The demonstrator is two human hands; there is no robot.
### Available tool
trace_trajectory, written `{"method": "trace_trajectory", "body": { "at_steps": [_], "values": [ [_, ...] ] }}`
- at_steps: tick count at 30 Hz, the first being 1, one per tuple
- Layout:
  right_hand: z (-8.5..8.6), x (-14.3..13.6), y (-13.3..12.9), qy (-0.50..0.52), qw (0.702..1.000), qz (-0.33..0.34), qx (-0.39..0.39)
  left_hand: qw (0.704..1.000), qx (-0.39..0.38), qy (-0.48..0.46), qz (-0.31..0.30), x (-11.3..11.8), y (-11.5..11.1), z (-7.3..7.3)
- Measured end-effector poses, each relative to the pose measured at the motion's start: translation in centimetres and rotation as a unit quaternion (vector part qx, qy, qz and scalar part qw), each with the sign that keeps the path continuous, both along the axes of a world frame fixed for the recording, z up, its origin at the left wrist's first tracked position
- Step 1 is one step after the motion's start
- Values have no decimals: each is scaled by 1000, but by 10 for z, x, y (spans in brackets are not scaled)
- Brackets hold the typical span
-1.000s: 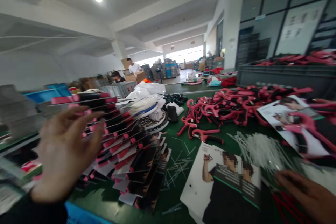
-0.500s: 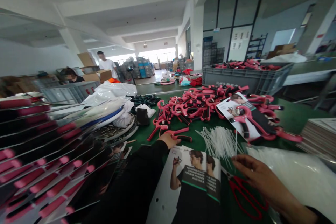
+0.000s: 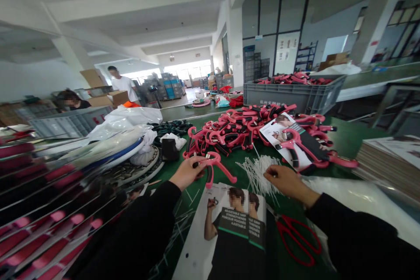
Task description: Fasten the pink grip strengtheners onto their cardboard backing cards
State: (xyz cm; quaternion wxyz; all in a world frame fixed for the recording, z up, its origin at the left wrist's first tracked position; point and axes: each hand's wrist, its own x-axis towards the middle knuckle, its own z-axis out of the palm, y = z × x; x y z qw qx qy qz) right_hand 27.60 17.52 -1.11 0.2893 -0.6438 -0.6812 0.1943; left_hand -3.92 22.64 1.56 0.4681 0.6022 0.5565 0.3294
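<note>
Toward the near edge of the green surface point(image 3: 348, 136), our left hand point(image 3: 187, 173) grasps a pink-and-black plastic hand grip point(image 3: 222, 167), just beyond the flat black-and-white printed cards point(image 3: 236, 245). Our right hand point(image 3: 285, 180), fingertips narrowed, pinches a thin white plastic tie point(image 3: 256, 150) beside a loose white tie bundle point(image 3: 257, 170); red-handled scissors point(image 3: 281, 230) lie nearer that edge.

Here's the pink-and-black hand grip point(image 3: 215, 160), held mid-frame, handles point(image 3: 227, 173) splayed downward, and a thin white zip tie point(image 3: 256, 149) slanting up, right of centre!
</note>
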Motion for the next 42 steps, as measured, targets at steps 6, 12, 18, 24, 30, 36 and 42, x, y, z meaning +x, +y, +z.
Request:
{"method": "trace_trajectory", "body": {
  "at_steps": [6,12,18,24,30,36,42],
  "values": [
    [3,-39,-1,16,997,80,-3,993,-44,-85,73,-20,-6,-30],
    [19,-60,-37,50,993,101,36,976,-64,-187,95,-9,-11,-25],
    [18,-77,-90,4,987,131,90,944,-34,-287,159,-3,-52,-9],
    [-15,-73,-123,-204,911,230,274,892,-76,-349,276,15,-115,-46],
    [-27,-45,-100,-214,936,131,247,872,-51,-387,296,59,-145,-50],
    [-27,-40,-113,-119,977,81,156,879,-31,-347,326,33,-124,-48],
    [-29,-48,-140,-30,991,32,129,901,-20,-221,373,-14,-65,-51]
  ]
}}
